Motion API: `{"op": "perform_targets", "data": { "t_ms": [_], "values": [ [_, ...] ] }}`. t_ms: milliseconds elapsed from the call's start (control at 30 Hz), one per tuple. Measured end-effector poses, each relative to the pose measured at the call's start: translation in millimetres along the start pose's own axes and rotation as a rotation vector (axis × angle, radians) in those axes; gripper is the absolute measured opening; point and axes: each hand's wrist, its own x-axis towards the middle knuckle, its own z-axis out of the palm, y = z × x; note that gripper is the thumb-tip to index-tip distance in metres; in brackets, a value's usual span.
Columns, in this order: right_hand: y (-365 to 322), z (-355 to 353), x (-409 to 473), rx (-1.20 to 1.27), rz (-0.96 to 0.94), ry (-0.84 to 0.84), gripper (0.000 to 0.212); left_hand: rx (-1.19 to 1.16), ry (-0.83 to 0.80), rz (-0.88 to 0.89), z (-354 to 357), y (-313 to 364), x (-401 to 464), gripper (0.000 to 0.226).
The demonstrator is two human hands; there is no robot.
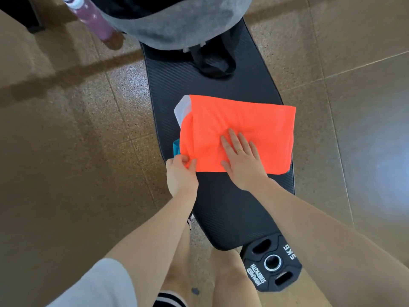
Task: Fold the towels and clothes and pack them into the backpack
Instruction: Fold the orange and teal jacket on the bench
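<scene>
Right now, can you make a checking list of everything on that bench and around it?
Surface: black padded bench, ribbed.
Job's things: orange cloth atop white cloth and teal cloth; grey backpack at far end.
Clutter: purple bottle; weight plate marked 5 KG.
Hands: left hand pinches orange corner; right hand presses flat.
Cables: nothing seen.
Surroundings: brown tiled floor.

Gym, padded black bench (223, 200), 5 kg weight plate (273, 265), tiled floor (66, 151)
</scene>
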Motion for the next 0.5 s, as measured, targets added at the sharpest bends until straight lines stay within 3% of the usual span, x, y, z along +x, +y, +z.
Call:
{"op": "perform_targets", "data": {
  "t_ms": [167,367,433,500],
  "values": [
    [5.8,-3.3,-2.2,0.031,-0.009,-0.019,0.061,-0.075,-0.019,0.050,-6.9,-5.7,1.5,0.010],
    [10.7,-2.3,-1.7,0.101,-0.014,-0.034,0.063,-0.544,-0.244,-0.036,-36.6,-17.4,-3.2,0.013],
    [14.1,0.9,-1.8,0.116,-0.032,-0.043,0.064,-0.552,-0.333,-0.084,-40.7,-23.4,2.9,0.013],
    [17.0,4.6,-2.5,0.103,-0.069,-0.054,0.065,-0.441,-0.305,-0.124,-38.9,-26.2,13.0,0.011]
  ]
}}
